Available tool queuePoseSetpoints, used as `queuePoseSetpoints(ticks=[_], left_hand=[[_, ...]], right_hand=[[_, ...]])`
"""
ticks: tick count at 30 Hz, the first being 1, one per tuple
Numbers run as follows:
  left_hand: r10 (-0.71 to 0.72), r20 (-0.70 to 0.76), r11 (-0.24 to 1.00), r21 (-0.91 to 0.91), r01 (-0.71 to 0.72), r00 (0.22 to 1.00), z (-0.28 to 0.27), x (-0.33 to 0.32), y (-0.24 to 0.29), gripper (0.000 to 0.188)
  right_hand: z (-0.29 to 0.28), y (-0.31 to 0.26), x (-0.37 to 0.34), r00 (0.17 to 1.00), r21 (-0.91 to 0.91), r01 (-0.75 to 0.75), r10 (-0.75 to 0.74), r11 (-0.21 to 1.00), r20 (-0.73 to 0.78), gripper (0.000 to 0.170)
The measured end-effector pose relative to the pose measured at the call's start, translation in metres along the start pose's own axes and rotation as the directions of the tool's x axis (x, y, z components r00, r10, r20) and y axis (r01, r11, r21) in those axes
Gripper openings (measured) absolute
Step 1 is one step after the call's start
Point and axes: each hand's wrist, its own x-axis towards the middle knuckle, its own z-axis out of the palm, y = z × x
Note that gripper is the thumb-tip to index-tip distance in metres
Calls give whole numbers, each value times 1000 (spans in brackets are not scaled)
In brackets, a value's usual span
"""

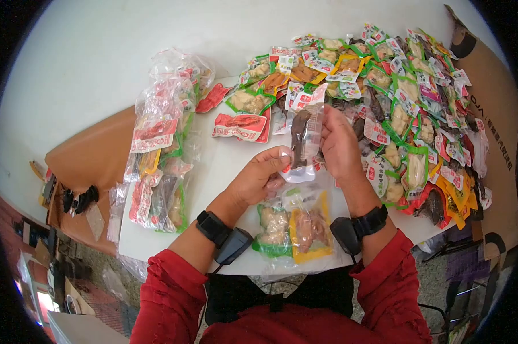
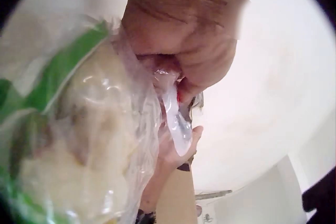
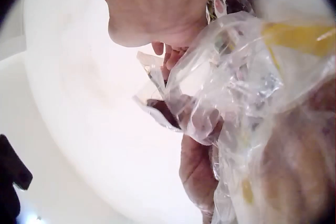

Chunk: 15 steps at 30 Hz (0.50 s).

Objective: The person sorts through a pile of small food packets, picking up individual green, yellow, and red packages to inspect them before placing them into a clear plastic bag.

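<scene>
A clear-and-white sealed food packet (image 1: 302, 135) with a dark brown piece of food inside is held up over the table's middle. My left hand (image 1: 259, 175) pinches its lower left edge, thumb in front. My right hand (image 1: 340, 143) holds the packet's right edge, with some fingers hidden behind it. Just below the hands lies a clear plastic bag (image 1: 285, 200) containing a green-edged packet (image 1: 272, 229) of pale food and a yellow-edged packet (image 1: 310, 229) of brownish food. In the right wrist view, crumpled clear plastic (image 3: 231, 92) partly covers my left hand.
Several mixed food packets (image 1: 408, 114) are heaped over the table's right side. Filled clear bags (image 1: 158, 137) line the left side. Red-and-white packets (image 1: 242, 126) lie near the middle back. A cardboard box (image 1: 494, 114) stands at the right beside the white table (image 1: 213, 229).
</scene>
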Motion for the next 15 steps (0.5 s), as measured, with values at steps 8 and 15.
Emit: queuePoseSetpoints(ticks=[8, 15], left_hand=[[-54, 89, 988, -143, 66, 995, -12, 4, -4, 20], [-65, -49, 991, 116, 70, 997, 5, 7, -1, 42]], right_hand=[[4, -3, -9, 966, 237, -202, 153, 950, 208, 33], [-2, -1, -3, 1000, 32, -1, 2, 999, -31, 25]])
